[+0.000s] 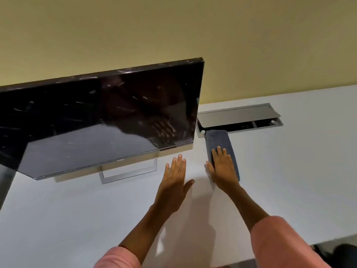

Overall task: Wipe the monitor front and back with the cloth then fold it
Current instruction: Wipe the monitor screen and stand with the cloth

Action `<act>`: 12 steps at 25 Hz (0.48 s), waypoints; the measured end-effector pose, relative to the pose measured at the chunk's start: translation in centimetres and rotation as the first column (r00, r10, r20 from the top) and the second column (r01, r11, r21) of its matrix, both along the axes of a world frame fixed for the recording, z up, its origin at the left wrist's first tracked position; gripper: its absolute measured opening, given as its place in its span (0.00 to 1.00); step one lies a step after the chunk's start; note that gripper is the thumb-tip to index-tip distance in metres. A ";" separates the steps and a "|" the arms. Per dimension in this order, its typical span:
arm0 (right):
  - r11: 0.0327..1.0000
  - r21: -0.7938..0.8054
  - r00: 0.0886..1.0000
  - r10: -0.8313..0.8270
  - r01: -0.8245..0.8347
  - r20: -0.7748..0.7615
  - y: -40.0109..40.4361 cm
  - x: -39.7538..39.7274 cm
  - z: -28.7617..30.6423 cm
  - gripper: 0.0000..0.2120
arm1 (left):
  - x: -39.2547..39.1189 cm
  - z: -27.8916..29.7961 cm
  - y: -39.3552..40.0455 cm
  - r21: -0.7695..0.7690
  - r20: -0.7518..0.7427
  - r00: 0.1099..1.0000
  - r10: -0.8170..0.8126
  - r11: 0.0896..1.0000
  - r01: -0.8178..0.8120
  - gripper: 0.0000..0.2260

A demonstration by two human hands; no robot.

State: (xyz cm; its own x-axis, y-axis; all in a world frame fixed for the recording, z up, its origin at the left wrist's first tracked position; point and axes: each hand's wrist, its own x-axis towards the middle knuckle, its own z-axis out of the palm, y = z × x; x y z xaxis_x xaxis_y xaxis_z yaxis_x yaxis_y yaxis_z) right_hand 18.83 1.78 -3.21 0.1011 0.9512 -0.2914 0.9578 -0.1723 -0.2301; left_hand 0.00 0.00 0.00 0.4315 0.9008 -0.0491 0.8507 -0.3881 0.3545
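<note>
- Left hand (pixel 174 177) lies flat with straight fingers on the bare desk (pixel 289 171), holding nothing.
- Right hand (pixel 223 167) presses, fingers straight, on the cloth (pixel 217 139) — a narrow folded strip just right of the monitor (pixel 100 117).
- The fold looks nearly or fully done; whether wiping is finished cannot be told, since the screen shows streaks.
- Beyond, the cloth's far end touches the open cable hatch (pixel 239 118) — free desk lies to the right.

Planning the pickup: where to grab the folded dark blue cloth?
Probably the far short end of the folded dark blue cloth, approached from above: it lies flat on the white desk, the right hand rests flat on its near half, and the far end is uncovered.
</note>
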 end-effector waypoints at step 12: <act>0.993 0.118 0.997 0.014 -0.023 0.077 3.9 3.5 -5.1 0.39 | 1.8 0.2 -0.2 -0.179 0.002 0.989 0.150 0.973 -0.147 0.33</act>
State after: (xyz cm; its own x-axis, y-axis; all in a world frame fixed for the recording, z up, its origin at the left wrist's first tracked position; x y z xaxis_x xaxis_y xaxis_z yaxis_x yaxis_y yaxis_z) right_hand 22.36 5.65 -8.30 0.1003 0.9806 -0.1682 0.9760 -0.1298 -0.1747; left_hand 1.82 -0.20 0.22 0.2955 0.9321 -0.2092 0.8880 -0.1873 0.4199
